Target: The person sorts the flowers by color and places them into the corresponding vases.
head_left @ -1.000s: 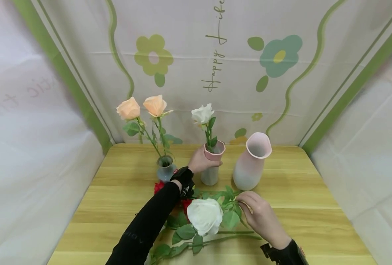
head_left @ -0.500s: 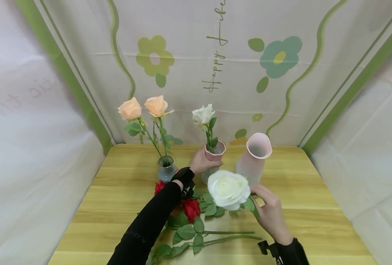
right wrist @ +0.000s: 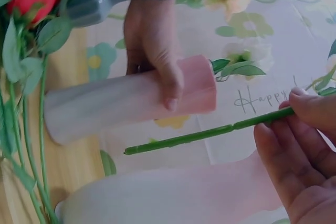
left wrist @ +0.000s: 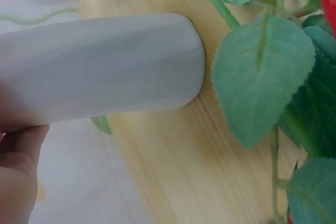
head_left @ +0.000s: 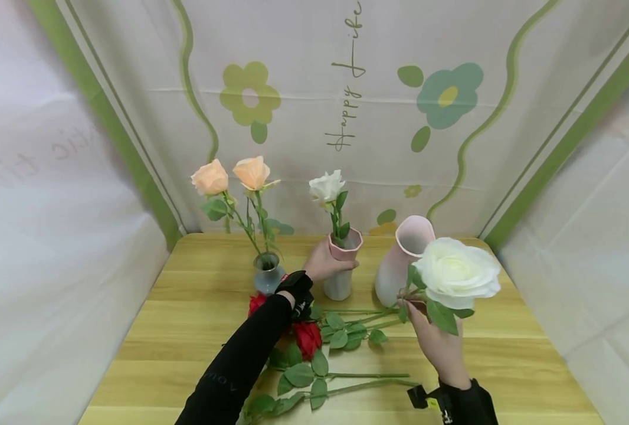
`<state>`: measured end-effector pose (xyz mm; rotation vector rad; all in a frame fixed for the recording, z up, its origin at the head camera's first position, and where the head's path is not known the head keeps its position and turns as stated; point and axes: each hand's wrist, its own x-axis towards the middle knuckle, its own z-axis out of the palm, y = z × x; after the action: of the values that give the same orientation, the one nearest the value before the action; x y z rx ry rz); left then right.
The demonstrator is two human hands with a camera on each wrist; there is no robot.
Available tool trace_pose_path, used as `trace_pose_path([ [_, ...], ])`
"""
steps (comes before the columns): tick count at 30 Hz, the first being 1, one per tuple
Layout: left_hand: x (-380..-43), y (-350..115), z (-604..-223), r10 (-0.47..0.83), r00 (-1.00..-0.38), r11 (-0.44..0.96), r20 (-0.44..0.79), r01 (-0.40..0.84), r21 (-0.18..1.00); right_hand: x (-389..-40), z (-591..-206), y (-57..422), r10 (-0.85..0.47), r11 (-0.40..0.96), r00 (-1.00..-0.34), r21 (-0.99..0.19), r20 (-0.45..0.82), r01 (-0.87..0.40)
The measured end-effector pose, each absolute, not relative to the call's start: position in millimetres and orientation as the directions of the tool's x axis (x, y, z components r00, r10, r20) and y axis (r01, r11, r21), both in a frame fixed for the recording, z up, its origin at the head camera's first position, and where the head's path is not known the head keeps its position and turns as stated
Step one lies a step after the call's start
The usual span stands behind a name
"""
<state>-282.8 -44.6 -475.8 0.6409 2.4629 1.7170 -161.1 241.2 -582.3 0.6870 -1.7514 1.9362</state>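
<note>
Your left hand [head_left: 325,264] holds the middle vase [head_left: 338,287] by its pink top, fingers and thumb wrapped around it. The vase stands up on the far part of the wooden table [head_left: 187,319], and a small white rose [head_left: 327,187] pokes out of it. On the right, your right hand [head_left: 438,342] pinches the green stem [right wrist: 199,135] of a big white rose [head_left: 456,274] between thumb and fingers, up off the table. The rose is near the right vase [head_left: 391,280], which is pink and white. At far left, a little blue vase [head_left: 268,278] holds two peach roses [head_left: 210,177]. Red roses [head_left: 307,340] lie beside your black left sleeve [head_left: 235,360].
</note>
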Motion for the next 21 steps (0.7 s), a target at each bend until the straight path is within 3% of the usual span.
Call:
trace_pose_path([
  [3, -283, -44, -476, 0.376, -0.910, 0.283, 0.177, 0.294, 0.913, -169, -597, 251, 0.025, -0.221, -0.778, -0.756, 0.628, -0.617],
  [5, -282, -44, -477, 0.377, -0.909, 0.282, 0.179, 0.297, 0.913, -167, -589, 251, 0.042, -0.197, -0.785, -0.765, 0.618, -0.613],
  [10, -281, -45, -476, 0.373, -0.912, 0.291, 0.170, 0.289, 0.912, -138, -502, 219, 0.155, -0.173, -0.793, -0.774, 0.589, -0.609],
  [14, -281, -45, -476, 0.369, -0.915, 0.297, 0.161, 0.280, 0.913, -118, -439, 193, 0.295, -0.248, -0.811, -0.779, 0.505, -0.575],
  [21, -282, -45, -475, 0.368, -0.917, 0.311, 0.153, 0.277, 0.909, -121, -413, 189, 0.419, -0.374, -0.836, -0.771, 0.356, -0.516],
])
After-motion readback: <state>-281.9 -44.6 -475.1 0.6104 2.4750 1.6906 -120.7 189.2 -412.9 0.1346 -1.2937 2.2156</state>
